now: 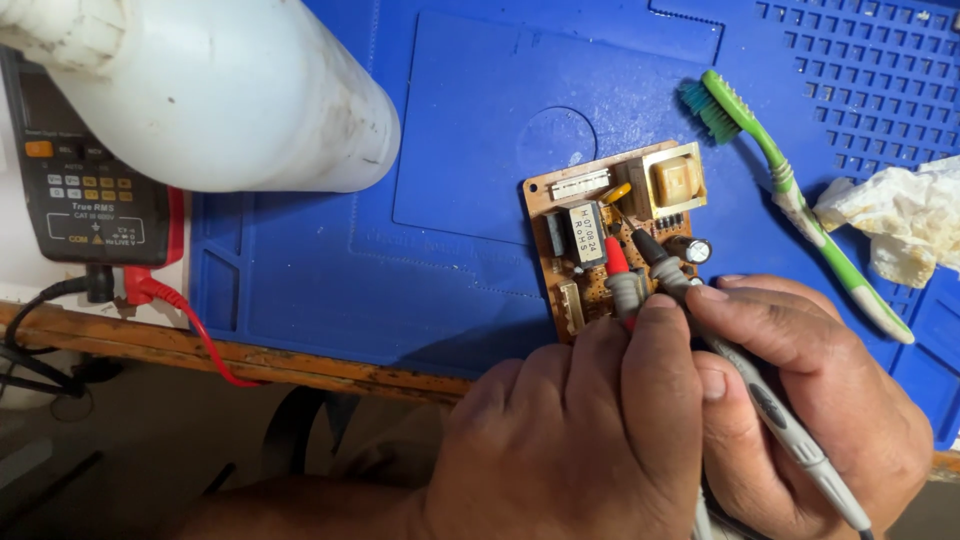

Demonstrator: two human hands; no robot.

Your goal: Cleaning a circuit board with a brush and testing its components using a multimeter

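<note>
left hand pinches red-tipped grey probe, right hand grips black-tipped grey probe, both on small brown circuit board. tips v. close, a slip could short pins.

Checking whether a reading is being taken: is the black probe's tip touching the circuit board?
Touching. The head view shows the black probe, held in the right hand, with its metal tip down on the circuit board beside the yellow transformer.
</note>
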